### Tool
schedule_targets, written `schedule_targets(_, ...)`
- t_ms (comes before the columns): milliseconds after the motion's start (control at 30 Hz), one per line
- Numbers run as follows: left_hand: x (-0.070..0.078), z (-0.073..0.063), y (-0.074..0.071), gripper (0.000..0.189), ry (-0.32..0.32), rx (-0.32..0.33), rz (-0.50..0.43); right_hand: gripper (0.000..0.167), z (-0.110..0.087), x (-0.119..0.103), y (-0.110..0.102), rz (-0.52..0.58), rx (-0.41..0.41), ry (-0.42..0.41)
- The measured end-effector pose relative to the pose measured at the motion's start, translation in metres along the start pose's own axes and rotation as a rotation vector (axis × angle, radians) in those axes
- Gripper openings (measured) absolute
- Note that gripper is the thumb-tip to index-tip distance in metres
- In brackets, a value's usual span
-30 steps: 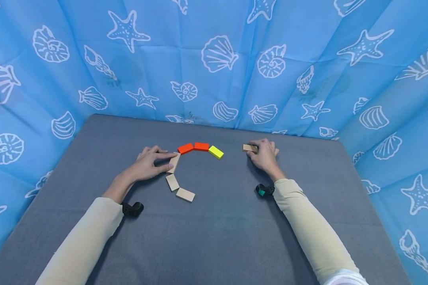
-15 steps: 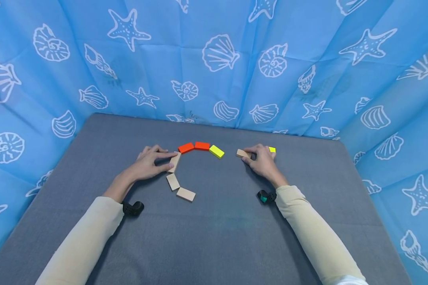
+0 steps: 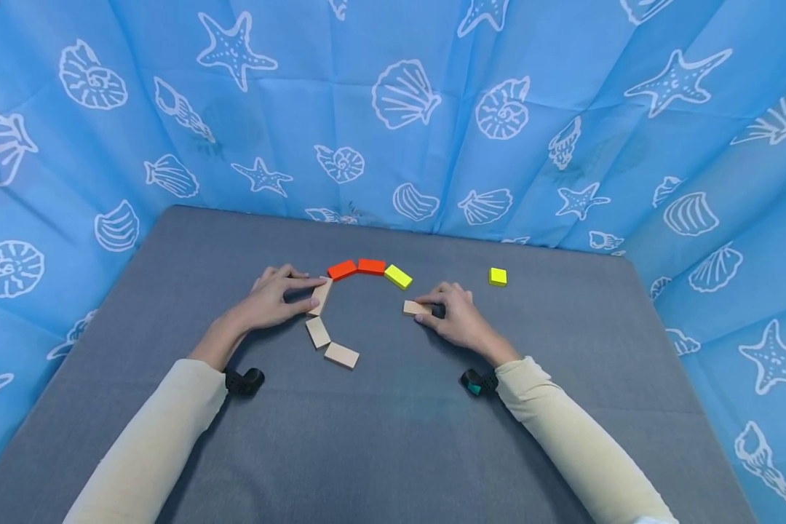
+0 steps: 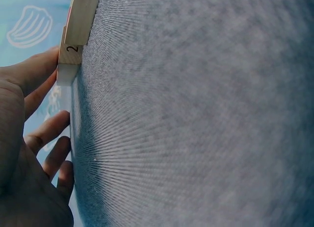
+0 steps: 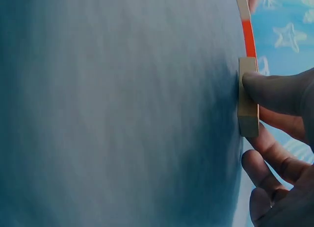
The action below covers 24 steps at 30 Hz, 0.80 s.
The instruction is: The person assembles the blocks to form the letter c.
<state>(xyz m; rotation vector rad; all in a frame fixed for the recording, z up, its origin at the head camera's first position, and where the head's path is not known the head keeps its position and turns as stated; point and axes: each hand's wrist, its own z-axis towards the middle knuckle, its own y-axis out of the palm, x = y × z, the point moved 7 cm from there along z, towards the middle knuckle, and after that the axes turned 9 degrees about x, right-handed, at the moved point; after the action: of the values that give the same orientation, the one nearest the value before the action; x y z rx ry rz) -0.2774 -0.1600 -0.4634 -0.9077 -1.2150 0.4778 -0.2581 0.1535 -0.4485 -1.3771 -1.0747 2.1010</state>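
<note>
In the head view my left hand (image 3: 271, 300) rests thumb and index fingertips, both fairly straight, on a long wooden block (image 3: 322, 295). The left wrist view shows that thumb against a wooden block (image 4: 68, 54) marked "2". My right hand (image 3: 455, 316) pinches another plain wooden block (image 3: 416, 308) between thumb and fingers, just below a yellow block (image 3: 398, 276). Close up in the right wrist view, the thumb presses the near side of the wooden block (image 5: 248, 102). I cannot tell whether it touches the table.
Two red blocks, a left one (image 3: 342, 270) and a right one (image 3: 371, 266), curve along with the yellow one. A wooden block (image 3: 317, 332) and another wooden block (image 3: 342, 356) continue the arc below. A yellow block (image 3: 498, 276) stands apart on the grey table (image 3: 393, 437), before a blue curtain (image 3: 340, 94).
My right hand has carried its wooden block left and toward me, nearer the arc. The separate yellow block, hidden behind that hand before, now shows fully. My left hand stays put.
</note>
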Motion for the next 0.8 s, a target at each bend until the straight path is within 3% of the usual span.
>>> schedule_targets(433, 0.000, 0.000, 0.000, 0.052, 0.009, 0.006, 0.007, 0.030, -0.014, -0.046, 0.032, 0.081, -0.201, -0.129)
schedule_targets(800, -0.002, 0.000, 0.001, 0.053, -0.001, 0.005, 0.014, 0.028, -0.018, -0.060, 0.046, 0.133, -0.283, -0.208)
